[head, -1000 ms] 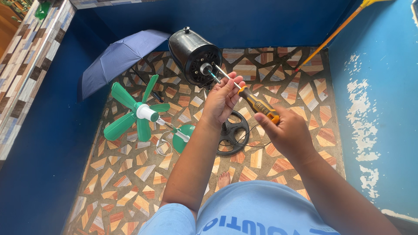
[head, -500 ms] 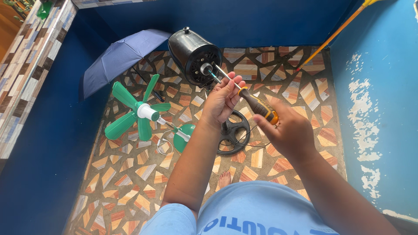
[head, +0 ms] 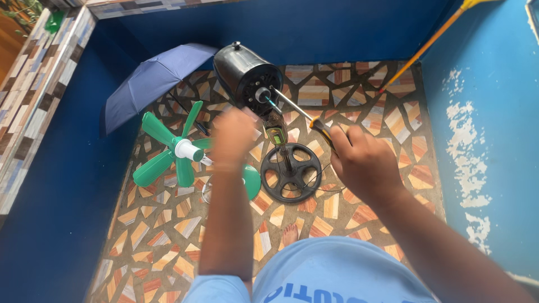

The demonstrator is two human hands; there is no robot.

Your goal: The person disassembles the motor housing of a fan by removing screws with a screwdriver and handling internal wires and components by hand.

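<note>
Tiled floor w/ blue walls, right hand (head: 365, 165) gripping screwdriver (head: 303, 115), left hand (head: 233, 134) blurred, prob. free.

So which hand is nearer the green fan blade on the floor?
Left. The left hand hovers just right of the green fan blade; the right hand is farther right, holding the screwdriver.

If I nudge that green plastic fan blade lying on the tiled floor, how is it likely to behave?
The green plastic fan blade probably feels light, since its vanes look thin. It seems to rest on blade tips with the white hub raised, so a push may make it rock or spin rather than roll. The thin vanes would likely flex a little.
</note>
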